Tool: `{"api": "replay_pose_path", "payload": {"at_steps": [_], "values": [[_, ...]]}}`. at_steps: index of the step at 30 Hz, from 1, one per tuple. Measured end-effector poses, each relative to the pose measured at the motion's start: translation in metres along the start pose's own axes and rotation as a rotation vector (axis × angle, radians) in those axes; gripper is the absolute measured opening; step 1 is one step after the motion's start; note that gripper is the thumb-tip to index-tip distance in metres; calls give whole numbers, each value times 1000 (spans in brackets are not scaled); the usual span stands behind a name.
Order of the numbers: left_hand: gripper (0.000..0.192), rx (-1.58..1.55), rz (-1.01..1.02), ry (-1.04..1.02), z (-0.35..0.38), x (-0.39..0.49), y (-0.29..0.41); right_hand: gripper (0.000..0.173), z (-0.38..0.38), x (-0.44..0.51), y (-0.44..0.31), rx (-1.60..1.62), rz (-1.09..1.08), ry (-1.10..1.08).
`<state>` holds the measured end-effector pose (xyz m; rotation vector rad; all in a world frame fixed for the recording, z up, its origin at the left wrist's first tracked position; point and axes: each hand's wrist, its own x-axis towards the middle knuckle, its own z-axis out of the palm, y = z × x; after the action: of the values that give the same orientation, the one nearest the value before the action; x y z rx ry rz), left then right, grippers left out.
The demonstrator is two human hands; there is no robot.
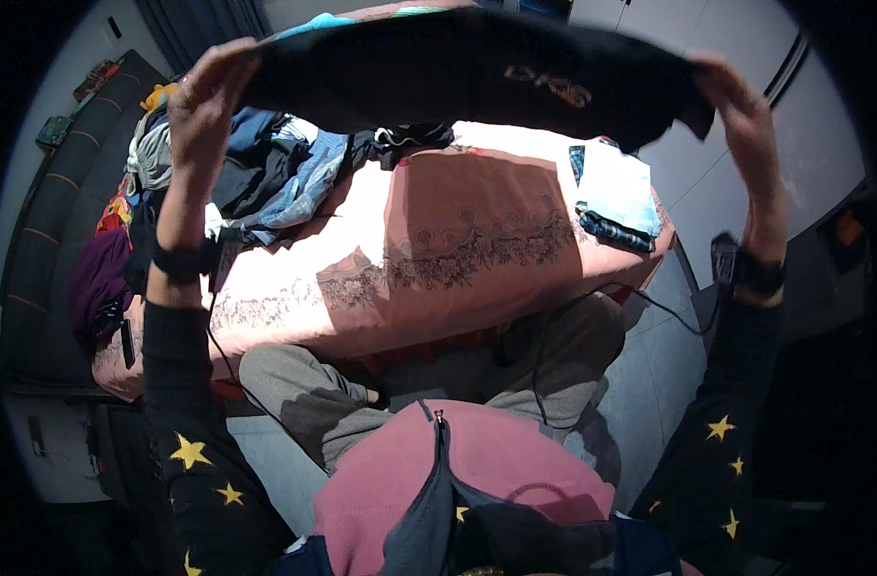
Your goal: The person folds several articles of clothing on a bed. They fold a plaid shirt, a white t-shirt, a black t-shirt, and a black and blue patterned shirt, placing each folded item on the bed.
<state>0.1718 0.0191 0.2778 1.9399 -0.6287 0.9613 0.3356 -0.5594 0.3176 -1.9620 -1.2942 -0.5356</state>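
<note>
A black garment (438, 79) with a small light motif is stretched between my raised hands, above the far part of the bed. My left hand (211, 101) grips its left end. At the other end, my right hand (737, 101) holds a corner, and a bit of cloth hangs below the fingers. The garment is gathered into a wide band, so its full shape cannot be told. Below it lies a bed with a pink patterned bedsheet (481, 209), partly in bright sunlight.
A heap of mixed clothes (265, 173) covers the bed's left side. Folded clothes (617, 194), pale over checked, lie stacked at the right edge. A dark phone-like object (128, 344) rests at the near left corner. Cables (669, 309) hang from both wrist bands. A dark padded headboard (71, 194) stands left.
</note>
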Motion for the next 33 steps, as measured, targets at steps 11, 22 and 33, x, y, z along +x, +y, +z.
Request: {"api": "replay_pose_path", "payload": {"at_steps": [11, 22, 33], "values": [[25, 513, -305, -557, 78, -280, -54, 22, 244, -210, -21, 154, 570, -494], [35, 595, -273, -611, 134, -295, -16, 14, 276, -251, -29, -86, 338, -713], [33, 333, -374, -616, 375, -249, 18, 25, 267, -208, -21, 177, 445, -454]]}}
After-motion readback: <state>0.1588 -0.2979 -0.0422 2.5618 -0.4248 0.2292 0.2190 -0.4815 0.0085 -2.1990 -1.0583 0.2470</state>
